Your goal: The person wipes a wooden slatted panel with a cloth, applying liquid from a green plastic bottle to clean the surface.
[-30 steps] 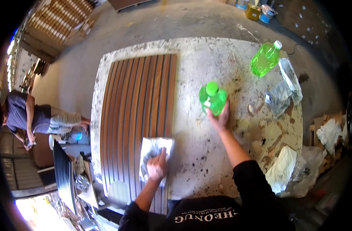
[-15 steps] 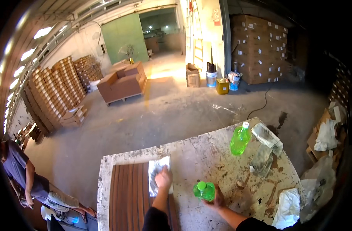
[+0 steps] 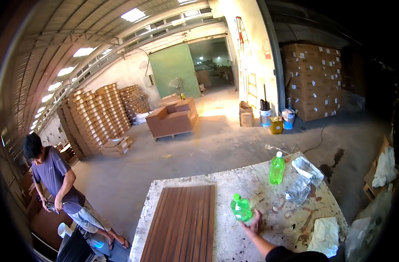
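My right hand (image 3: 253,226) is open, fingers apart, just beside a green plastic bottle (image 3: 241,208) with a green cap. The bottle stands on the stained work table (image 3: 228,236); whether a fingertip still touches it I cannot tell. Left of it lies a dark brown slatted wooden panel (image 3: 182,222), its whole visible face uncovered. My left hand is out of view. A second green bottle (image 3: 276,169), with a white cap, stands near the table's far edge.
Crumpled cloths (image 3: 307,170) lie at the far right of the table, and a white cloth (image 3: 324,236) nearer. At left, a person (image 3: 60,174) holds a corded tool. Beyond are a brown boxy stack (image 3: 172,118), buckets (image 3: 265,118) and stacked cartons (image 3: 313,81).
My left hand and the white cloth under it have gone from the panel and out of view. My right hand has loosened from the green-capped bottle. The view has tilted up and left.
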